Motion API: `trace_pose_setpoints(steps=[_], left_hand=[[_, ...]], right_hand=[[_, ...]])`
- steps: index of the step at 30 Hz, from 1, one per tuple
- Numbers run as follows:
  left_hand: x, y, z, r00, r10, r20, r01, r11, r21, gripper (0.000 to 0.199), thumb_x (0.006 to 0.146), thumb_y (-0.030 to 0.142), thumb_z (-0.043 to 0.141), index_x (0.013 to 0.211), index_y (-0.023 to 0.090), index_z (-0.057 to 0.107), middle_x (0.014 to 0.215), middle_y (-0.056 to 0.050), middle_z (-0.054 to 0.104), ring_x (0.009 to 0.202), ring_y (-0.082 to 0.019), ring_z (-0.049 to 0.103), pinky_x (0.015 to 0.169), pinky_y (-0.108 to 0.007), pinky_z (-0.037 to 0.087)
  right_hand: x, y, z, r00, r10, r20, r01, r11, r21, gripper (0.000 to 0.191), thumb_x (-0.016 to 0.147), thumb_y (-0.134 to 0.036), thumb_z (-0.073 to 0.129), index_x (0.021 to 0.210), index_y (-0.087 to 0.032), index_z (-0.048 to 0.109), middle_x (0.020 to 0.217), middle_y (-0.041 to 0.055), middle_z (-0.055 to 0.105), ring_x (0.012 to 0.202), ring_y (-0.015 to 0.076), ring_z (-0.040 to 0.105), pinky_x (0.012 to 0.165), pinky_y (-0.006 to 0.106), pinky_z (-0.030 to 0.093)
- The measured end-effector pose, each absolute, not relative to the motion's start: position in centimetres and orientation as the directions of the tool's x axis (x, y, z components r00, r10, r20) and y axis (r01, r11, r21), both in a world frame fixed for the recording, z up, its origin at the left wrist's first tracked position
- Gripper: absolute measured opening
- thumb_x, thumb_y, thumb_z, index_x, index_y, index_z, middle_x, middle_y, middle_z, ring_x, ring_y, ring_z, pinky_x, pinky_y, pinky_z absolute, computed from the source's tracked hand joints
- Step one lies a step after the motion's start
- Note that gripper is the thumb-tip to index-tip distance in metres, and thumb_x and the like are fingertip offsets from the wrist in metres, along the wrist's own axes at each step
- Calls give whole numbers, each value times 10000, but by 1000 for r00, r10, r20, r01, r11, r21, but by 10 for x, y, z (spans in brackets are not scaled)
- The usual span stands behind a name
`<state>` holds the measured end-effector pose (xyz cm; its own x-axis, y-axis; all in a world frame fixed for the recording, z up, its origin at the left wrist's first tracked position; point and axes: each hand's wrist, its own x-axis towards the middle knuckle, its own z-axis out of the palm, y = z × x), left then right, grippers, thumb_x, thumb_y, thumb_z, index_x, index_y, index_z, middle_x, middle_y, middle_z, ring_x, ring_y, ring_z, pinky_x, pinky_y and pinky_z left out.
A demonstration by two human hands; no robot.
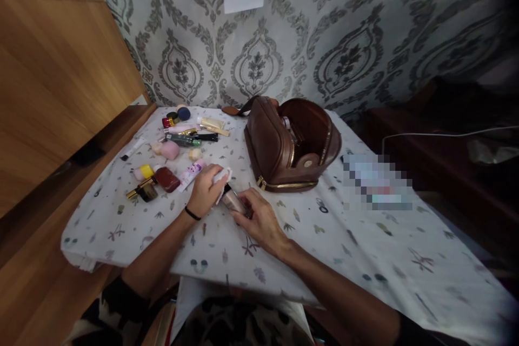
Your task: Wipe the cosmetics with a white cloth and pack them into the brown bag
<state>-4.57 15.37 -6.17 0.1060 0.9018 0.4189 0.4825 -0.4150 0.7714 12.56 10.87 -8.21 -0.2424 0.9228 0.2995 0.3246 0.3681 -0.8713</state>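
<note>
My right hand point(261, 219) is closed around a small bottle point(234, 203) with beige contents and a black top, which looks like foundation. My left hand point(205, 192) pinches a white wipe point(222, 175) against the top end of this bottle. Just beyond my hands stands a brown cosmetic bag point(265, 140), unzipped, its lid raised and a few items showing inside. Close to my left hand lies a white and purple tube point(190, 174). A dark red bottle point(166, 178) rests further left.
Several cosmetics lie on the left of the patterned cloth point(227, 270), including a pink sponge point(169, 150), a green bottle point(182, 139) and a cream tube point(213, 123). A blurred-out flat object point(377, 181) is at right. A wooden cabinet point(60, 81) borders the table's left.
</note>
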Motion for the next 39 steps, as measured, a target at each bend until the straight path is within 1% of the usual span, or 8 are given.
trace_pose_setpoints(steps=[3, 7, 10, 15, 21, 26, 33, 39], left_hand=[[-48, 157, -65, -79, 944, 321, 312, -282, 907, 401, 962, 531, 449, 778, 198, 574, 736, -13, 591, 782, -182, 585, 759, -301, 468], [-44, 157, -70, -211, 937, 279, 201, -238, 950, 432, 973, 573, 405, 1031, 201, 617, 1100, -73, 661, 1126, -212, 584, 1023, -350, 425], [-36, 152, -71, -119, 941, 318, 209, -289, 934, 459, 997, 543, 361, 1238, 207, 560, 1330, -89, 588, 1321, -213, 486, 1157, -373, 325], [-27, 142, -72, 164, 896, 412, 308, -443, 842, 529, 1018, 449, 346, 1491, 213, 349, 1559, -96, 400, 1458, -219, 341, 1222, -383, 248], [-29, 137, -73, 414, 802, 431, 384, -583, 716, 486, 1015, 271, 325, 1495, 229, 384, 1480, -85, 511, 1357, -214, 483, 1150, -371, 371], [-30, 133, -69, 485, 734, 476, 422, -673, 608, 532, 890, 85, 400, 1379, 243, 537, 1272, -90, 600, 1158, -221, 583, 999, -355, 476], [-29, 130, -64, 440, 706, 555, 376, -706, 600, 527, 775, 27, 422, 1204, 236, 646, 1223, -85, 529, 1137, -230, 558, 982, -372, 478], [-32, 135, -65, 286, 784, 551, 501, -612, 612, 556, 806, 73, 451, 1339, 200, 548, 1288, -112, 488, 1226, -258, 502, 1049, -414, 437]], right_hand=[[125, 109, -81, -220, 951, 218, 237, 269, -934, 130, 766, -268, 692, 865, -227, 618, 826, 12, 579, 765, 194, 528, 685, 307, 420], [126, 112, -81, -221, 969, 110, 29, 119, -992, 240, 781, -390, 722, 929, -218, 644, 867, 26, 628, 808, 197, 555, 707, 315, 448], [126, 115, -83, -215, 975, 57, -97, 36, -995, 300, 748, -442, 767, 896, -211, 647, 850, 23, 643, 784, 185, 559, 695, 315, 474], [124, 116, -82, -207, 977, -46, -326, -113, -939, 368, 685, -476, 831, 869, -210, 656, 845, 13, 640, 765, 175, 589, 660, 311, 531], [128, 120, -77, -221, 971, -95, -562, -206, -801, 353, 674, -432, 854, 912, -209, 718, 918, 37, 696, 821, 196, 638, 716, 335, 550], [132, 126, -78, -172, 967, -190, -660, -256, -706, 297, 678, -371, 864, 895, -210, 742, 854, 4, 725, 789, 157, 637, 690, 260, 529], [130, 125, -73, -217, 958, -188, -719, -287, -633, 306, 682, -351, 876, 910, -195, 743, 850, -26, 730, 757, 120, 636, 626, 203, 519], [130, 121, -74, -410, 893, -186, -681, -436, -588, 236, 812, -361, 782, 953, -180, 730, 859, 25, 750, 772, 164, 681, 715, 303, 576]])
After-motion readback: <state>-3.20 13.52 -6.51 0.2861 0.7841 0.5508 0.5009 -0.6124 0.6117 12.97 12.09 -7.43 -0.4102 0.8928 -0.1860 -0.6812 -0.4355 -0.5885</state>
